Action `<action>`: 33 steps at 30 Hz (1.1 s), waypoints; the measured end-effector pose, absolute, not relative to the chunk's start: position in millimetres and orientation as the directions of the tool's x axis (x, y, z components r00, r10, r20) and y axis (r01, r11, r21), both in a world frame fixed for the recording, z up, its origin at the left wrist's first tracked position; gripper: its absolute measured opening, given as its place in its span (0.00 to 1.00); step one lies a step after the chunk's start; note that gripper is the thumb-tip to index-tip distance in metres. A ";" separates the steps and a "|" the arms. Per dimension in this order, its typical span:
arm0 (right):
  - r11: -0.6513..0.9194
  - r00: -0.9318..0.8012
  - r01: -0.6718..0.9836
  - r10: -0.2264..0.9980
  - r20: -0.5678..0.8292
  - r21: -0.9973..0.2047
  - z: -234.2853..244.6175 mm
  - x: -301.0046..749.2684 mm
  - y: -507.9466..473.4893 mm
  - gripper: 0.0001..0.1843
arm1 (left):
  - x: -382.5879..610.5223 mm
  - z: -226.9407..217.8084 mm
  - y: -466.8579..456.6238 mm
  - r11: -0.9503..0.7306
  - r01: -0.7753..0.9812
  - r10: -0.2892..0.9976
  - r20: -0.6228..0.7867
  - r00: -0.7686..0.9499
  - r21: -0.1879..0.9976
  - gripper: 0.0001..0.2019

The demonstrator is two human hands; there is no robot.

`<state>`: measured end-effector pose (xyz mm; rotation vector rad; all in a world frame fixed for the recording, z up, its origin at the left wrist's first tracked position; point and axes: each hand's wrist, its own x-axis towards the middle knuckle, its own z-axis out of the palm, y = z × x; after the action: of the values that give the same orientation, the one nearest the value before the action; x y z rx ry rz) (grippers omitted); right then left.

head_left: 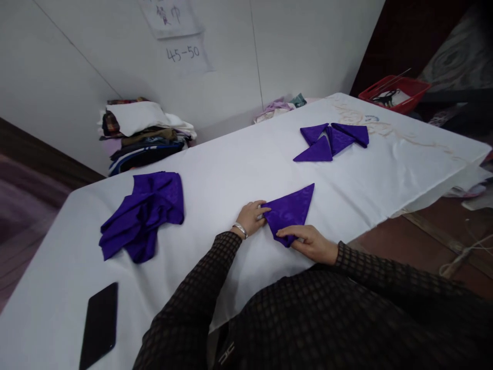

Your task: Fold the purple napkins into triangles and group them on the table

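Observation:
A purple napkin (290, 208) folded into a triangle lies on the white tablecloth (231, 169) close to me. My left hand (252, 217) rests at its left corner, fingers curled and pinching the cloth. My right hand (310, 241) pinches the napkin's near corner against the table. A loose heap of unfolded purple napkins (144, 213) lies to the left. Several folded purple triangles (333, 140) sit together at the far right of the table.
A black phone (99, 324) lies near the table's front left edge. A stack of folded textiles (144, 133) stands by the wall behind the table. More fabric (277, 108) lies at the far edge. A red basket (395, 93) sits beyond the right corner.

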<state>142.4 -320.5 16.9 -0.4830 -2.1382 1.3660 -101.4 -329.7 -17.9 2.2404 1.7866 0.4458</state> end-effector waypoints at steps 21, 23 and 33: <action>0.015 -0.493 -0.054 0.869 0.039 -0.998 16.7 167.4 -309.3 0.11 | -90.2 -20.7 -326.8 -0.255 0.852 0.966 0.151 0.208 0.457 0.10; -0.058 -0.435 -0.106 0.901 -0.006 -0.993 13.2 170.3 -303.3 0.11 | -88.1 -19.2 -327.7 -0.241 0.853 0.970 0.143 0.196 0.464 0.09; -0.247 -0.322 -0.119 0.926 -0.198 -0.962 15.2 165.5 -241.5 0.13 | -81.8 -17.2 -325.3 -0.181 0.848 0.983 0.096 0.153 0.498 0.09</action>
<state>165.5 -241.5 15.2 -1.0884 -1.1935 1.6820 -81.8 -325.3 -17.2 2.1099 1.7596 0.5798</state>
